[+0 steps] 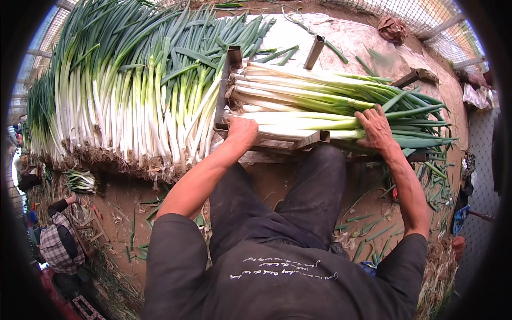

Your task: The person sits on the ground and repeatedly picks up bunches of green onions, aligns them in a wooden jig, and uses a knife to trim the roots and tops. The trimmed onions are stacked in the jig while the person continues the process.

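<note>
Large green onions (296,96) lie sideways in a metal frame (314,138), roots to the left and green leaves to the right. My left hand (243,129) grips the white stalks of the nearest ones by their root ends, close to the frame's end plate (222,96). Over the same stalks, where white turns to green, my right hand (375,127) has its fingers curled round the stems. Its fingertips touch the upper stalks too. Square metal posts rise at the frame's corners and sides. The undersides of both hands are hidden.
Left of the frame stands a long row of green onions (132,104), roots toward me. A pale sheet (340,36) lies behind the frame. Loose leaves litter the dirt floor (120,208). Another person (62,240) works at far left beside a small onion bundle (80,181).
</note>
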`<state>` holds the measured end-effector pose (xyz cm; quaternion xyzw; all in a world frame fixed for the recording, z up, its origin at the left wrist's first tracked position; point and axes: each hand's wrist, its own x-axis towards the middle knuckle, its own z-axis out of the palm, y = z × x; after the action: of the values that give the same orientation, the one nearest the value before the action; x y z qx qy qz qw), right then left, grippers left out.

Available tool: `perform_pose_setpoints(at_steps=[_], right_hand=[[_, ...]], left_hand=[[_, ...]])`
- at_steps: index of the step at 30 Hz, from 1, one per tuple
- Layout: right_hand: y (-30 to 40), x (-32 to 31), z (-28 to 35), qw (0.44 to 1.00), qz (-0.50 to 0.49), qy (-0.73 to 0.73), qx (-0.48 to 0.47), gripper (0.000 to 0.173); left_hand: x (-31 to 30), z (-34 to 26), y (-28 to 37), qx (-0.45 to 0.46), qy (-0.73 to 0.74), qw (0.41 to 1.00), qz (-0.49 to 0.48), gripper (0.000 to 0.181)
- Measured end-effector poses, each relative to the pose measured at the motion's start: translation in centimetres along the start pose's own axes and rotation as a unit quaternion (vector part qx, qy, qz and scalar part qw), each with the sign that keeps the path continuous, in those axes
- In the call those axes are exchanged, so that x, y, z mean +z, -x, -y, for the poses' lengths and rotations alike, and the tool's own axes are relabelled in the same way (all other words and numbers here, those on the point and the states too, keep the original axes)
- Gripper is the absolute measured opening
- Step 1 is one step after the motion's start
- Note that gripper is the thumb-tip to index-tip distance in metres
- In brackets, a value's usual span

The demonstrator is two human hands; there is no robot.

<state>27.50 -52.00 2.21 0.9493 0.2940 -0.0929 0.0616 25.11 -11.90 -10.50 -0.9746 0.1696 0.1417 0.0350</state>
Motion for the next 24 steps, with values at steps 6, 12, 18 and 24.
perform_pose_setpoints(at_steps=[6, 12, 18, 24], right_hand=[[2.6, 4.6, 0.8, 0.985, -0.001, -0.143, 0.092, 0.049], [2.3, 6.0, 0.4, 0.986, -0.056, -0.13, 0.092, 0.053], [2.8, 4.4, -0.9, 0.993, -0.069, -0.087, 0.028, 0.065], [6.8, 3.7, -6.0, 0.966, -0.117, 0.033, 0.23, 0.079]], left_hand=[[0.1, -0.5, 0.6, -0.029, -0.033, 0.999, -0.009, 0.017], [-0.3, -1.3, 0.8, -0.042, -0.081, 0.996, -0.022, 0.021], [-1.3, -3.9, 1.0, 0.102, 0.084, 0.986, -0.106, 0.075], [0.5, -3.3, -1.3, 0.09, 0.12, 0.987, -0.053, 0.074]])
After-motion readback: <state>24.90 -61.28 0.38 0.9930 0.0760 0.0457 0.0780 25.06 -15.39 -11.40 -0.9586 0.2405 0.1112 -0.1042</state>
